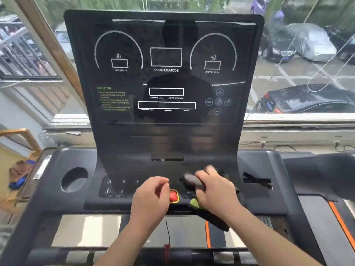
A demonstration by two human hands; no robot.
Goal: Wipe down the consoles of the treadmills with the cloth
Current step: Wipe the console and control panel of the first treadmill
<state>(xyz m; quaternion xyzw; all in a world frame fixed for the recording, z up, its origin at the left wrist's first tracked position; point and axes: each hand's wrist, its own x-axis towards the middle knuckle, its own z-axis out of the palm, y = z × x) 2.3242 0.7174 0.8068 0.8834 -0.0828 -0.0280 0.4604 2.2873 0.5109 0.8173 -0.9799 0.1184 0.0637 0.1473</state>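
While my right hand (216, 189) clamps the soft, limp cloth (190, 181) bunched beside the red button (173, 195), my left hand (151, 191) curls loosely, empty.

A single wide-angle camera on the person's head looks forward and steeply down, from close behind and above the right hand (215, 189) gripping the dark grey cloth (190, 182), with both forearms running in from the bottom edge. That grip sits low and just right of centre, with the left hand (151, 192) just to its left. Straight beyond the grip the tall glossy black treadmill console (167, 83) fills the middle of the view, and farther beyond it the large glass window (307, 64) looks out on parked cars.
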